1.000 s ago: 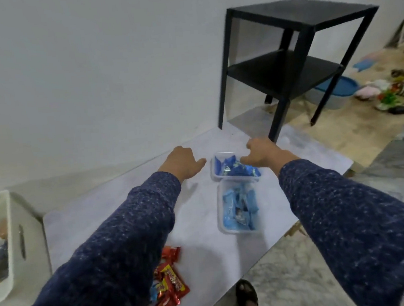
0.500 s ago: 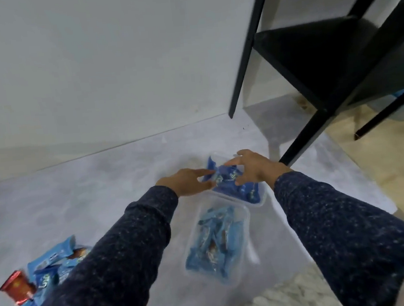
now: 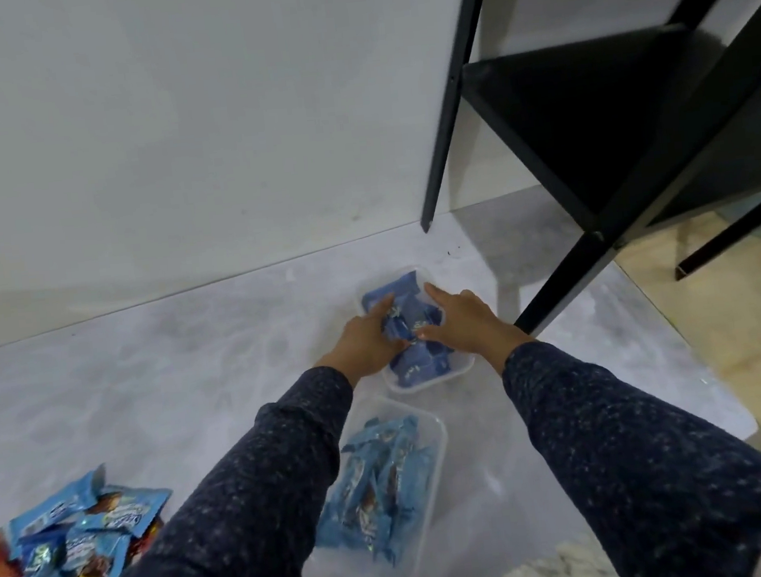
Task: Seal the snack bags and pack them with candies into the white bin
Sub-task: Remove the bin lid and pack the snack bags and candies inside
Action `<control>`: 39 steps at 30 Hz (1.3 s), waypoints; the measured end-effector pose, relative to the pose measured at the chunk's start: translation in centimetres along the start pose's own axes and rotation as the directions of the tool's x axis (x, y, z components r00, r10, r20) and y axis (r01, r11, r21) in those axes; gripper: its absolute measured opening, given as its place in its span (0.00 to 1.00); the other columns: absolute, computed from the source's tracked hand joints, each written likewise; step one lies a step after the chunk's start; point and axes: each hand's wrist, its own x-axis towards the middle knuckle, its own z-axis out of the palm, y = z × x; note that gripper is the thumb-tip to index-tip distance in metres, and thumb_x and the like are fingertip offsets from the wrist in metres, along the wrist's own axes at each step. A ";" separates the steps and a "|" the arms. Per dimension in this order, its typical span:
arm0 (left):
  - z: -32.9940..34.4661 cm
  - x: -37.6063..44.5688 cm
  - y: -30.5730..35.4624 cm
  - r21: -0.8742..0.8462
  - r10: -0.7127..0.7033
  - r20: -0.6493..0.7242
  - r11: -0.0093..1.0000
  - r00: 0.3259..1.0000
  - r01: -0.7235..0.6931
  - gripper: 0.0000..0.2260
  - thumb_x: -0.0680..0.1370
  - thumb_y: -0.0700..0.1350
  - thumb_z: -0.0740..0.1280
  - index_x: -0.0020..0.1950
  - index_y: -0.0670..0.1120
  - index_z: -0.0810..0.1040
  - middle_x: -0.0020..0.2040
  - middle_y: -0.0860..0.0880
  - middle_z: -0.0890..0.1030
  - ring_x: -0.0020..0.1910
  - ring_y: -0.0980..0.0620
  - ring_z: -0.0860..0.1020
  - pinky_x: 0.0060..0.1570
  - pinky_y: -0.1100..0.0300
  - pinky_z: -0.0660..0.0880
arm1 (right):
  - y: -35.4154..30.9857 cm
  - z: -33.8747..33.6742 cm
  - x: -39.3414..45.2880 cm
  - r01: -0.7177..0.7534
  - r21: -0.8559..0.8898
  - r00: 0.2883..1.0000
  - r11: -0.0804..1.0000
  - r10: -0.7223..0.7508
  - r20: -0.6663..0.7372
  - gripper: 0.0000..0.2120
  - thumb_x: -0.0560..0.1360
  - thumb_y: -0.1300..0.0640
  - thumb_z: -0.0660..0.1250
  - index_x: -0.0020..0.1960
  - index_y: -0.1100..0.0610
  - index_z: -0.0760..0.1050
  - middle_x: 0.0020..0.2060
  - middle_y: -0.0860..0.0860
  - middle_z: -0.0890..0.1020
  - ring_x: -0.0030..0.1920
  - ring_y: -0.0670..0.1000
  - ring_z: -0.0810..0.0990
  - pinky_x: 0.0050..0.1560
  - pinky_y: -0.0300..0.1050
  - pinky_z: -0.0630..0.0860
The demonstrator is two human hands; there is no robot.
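A clear plastic tub (image 3: 466, 367) of dark blue candies (image 3: 416, 364) sits on the grey marble-look table near the black shelf's leg. My left hand (image 3: 364, 342) and my right hand (image 3: 465, 322) are both inside it, fingers and thumbs closed around a bunch of the candies between them. Closer to me, a second clear tub (image 3: 439, 427) holds light blue candy wrappers (image 3: 383, 478). A heap of blue and red snack bags (image 3: 69, 546) lies at the lower left. The white bin is out of view.
A black two-tier shelf (image 3: 633, 133) stands at the right, one leg (image 3: 555, 290) just beside the far tub. A white wall (image 3: 169, 145) runs along the table's back edge. The table's right edge drops to a wooden floor (image 3: 755, 336).
The view has tilted down and closer. Both hands moved from the far tub's sides into it and closed on the dark blue candies.
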 end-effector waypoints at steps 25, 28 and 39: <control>-0.3 -17.0 -5.4 0.169 0.287 0.127 0.937 0.949 -0.306 0.28 0.77 0.47 0.68 0.75 0.51 0.62 0.73 0.44 0.67 0.70 0.44 0.68 0.65 0.60 0.64 | -3.3 9.4 -20.2 -0.088 0.454 0.992 0.887 0.121 -0.046 0.49 0.68 0.51 0.75 0.78 0.48 0.47 0.72 0.56 0.66 0.59 0.55 0.76 0.44 0.41 0.78; 0.7 -18.4 -6.6 0.139 0.272 0.113 0.948 0.956 -0.286 0.30 0.77 0.47 0.67 0.76 0.50 0.58 0.74 0.44 0.65 0.71 0.44 0.66 0.66 0.60 0.62 | -3.2 11.0 -21.3 -0.080 0.421 0.990 0.904 0.123 -0.076 0.46 0.70 0.51 0.74 0.77 0.48 0.48 0.71 0.57 0.67 0.63 0.56 0.73 0.57 0.45 0.75; 2.2 -19.5 -8.7 -0.363 0.247 0.224 0.919 0.943 -0.155 0.35 0.76 0.41 0.69 0.77 0.54 0.53 0.72 0.48 0.67 0.62 0.49 0.73 0.52 0.62 0.74 | -2.8 12.7 -22.2 -0.127 0.711 0.992 0.691 0.086 0.094 0.43 0.74 0.59 0.70 0.76 0.40 0.46 0.75 0.47 0.59 0.68 0.58 0.68 0.54 0.55 0.74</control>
